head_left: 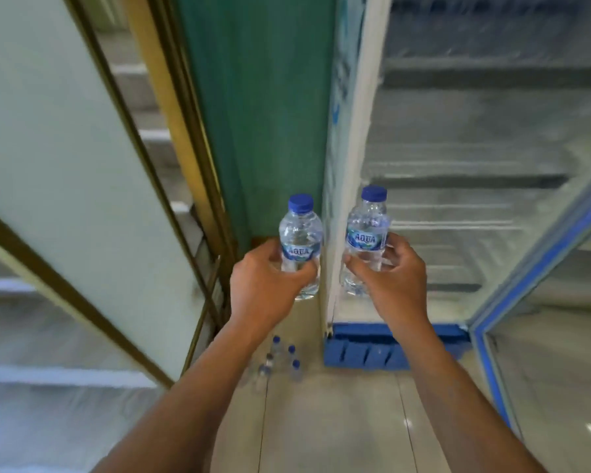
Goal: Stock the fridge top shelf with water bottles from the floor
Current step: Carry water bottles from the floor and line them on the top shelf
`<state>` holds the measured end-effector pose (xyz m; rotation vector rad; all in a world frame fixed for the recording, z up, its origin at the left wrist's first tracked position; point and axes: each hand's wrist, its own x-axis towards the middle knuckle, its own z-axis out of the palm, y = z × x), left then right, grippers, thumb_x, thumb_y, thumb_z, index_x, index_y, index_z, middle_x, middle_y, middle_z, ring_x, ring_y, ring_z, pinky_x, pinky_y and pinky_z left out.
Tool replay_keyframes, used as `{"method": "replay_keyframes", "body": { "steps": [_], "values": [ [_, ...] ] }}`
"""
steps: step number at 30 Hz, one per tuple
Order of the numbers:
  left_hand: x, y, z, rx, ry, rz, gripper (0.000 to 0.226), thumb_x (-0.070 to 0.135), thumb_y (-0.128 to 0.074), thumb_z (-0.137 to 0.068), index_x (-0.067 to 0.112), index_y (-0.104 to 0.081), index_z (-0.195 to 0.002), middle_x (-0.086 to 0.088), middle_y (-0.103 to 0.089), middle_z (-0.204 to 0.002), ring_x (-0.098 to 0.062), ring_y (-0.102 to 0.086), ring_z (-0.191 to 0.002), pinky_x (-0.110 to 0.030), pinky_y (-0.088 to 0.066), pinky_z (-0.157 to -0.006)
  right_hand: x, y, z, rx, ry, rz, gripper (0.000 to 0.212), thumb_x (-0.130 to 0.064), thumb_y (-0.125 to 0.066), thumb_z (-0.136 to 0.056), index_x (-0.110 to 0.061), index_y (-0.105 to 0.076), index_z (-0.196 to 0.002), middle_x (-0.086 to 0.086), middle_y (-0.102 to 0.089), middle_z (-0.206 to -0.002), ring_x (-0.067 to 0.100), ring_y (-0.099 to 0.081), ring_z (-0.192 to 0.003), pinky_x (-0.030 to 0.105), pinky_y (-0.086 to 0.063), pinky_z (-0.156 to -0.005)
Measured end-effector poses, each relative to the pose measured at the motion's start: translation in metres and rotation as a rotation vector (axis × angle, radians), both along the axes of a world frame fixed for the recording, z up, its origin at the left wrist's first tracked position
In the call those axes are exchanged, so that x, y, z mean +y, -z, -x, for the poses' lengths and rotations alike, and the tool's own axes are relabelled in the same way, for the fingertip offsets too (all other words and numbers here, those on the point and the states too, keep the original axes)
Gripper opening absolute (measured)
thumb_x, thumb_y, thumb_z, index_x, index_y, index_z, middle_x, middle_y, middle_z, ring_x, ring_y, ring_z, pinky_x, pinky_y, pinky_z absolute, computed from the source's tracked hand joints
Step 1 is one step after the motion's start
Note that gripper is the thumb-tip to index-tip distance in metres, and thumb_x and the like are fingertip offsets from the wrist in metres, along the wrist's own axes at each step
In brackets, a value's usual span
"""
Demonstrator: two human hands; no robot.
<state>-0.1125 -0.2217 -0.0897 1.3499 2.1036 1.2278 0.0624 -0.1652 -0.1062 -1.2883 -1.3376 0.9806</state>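
My left hand [265, 285] grips a small clear water bottle [300, 233] with a blue cap and a blue label, held upright in front of the green wall. My right hand [394, 273] holds a second, matching water bottle [367, 230] upright, level with the fridge's left edge. The open fridge [458, 165] fills the upper right, its white wire shelves bare where they show. Several more small bottles [277, 363] stand on the floor tiles below my left forearm.
The fridge's glass door [539, 302] with a blue frame stands open at the right. A blue grille [365, 353] runs along the fridge base. A glass cabinet with a brass frame [116, 165] stands close at the left, beside a green wall panel [260, 114].
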Motion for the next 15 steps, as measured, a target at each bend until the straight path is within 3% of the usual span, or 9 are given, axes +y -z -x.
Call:
{"method": "replay_keyframes", "body": {
  "steps": [3,7,10,15],
  "values": [
    [0.027,-0.038,-0.029,0.018,0.078,-0.063,0.046,0.068,-0.067,-0.061,0.032,-0.069,-0.089,0.012,-0.069,-0.076,-0.003,-0.065,-0.069,-0.036,-0.058,-0.067,0.017,-0.038,-0.026,0.001,0.031,-0.047,0.058,-0.024,-0.09,-0.068,-0.027,-0.058,-0.116,-0.015,-0.068,-0.102,-0.006,-0.066,-0.085,0.008,-0.05,-0.06],
    [0.074,-0.084,-0.085,0.028,0.148,-0.131,0.037,0.057,-0.078,-0.067,0.031,-0.072,-0.093,0.01,-0.07,-0.072,-0.004,-0.066,-0.067,-0.031,-0.057,-0.065,0.052,-0.084,-0.083,0.047,0.091,-0.139,0.057,-0.024,-0.091,-0.065,-0.027,-0.059,-0.112,-0.012,-0.07,-0.102,0.001,-0.069,-0.089,0.022,-0.058,-0.071],
    [0.113,-0.11,-0.126,0.013,0.186,-0.191,0.036,0.058,-0.078,-0.067,0.033,-0.072,-0.092,0.006,-0.068,-0.066,-0.009,-0.066,-0.062,-0.032,-0.057,-0.06,0.083,-0.11,-0.122,0.053,0.106,-0.197,0.055,-0.024,-0.092,-0.064,-0.029,-0.059,-0.109,-0.013,-0.071,-0.099,-0.002,-0.069,-0.085,0.016,-0.055,-0.063],
    [0.166,-0.143,-0.18,0.014,0.189,-0.317,0.034,0.06,-0.075,-0.068,0.033,-0.072,-0.089,0.005,-0.065,-0.062,-0.01,-0.062,-0.057,-0.033,-0.056,-0.056,0.131,-0.145,-0.176,0.048,0.142,-0.277,0.055,-0.023,-0.092,-0.065,-0.035,-0.057,-0.106,-0.013,-0.07,-0.1,-0.001,-0.068,-0.09,0.023,-0.057,-0.072]
  ]
}}
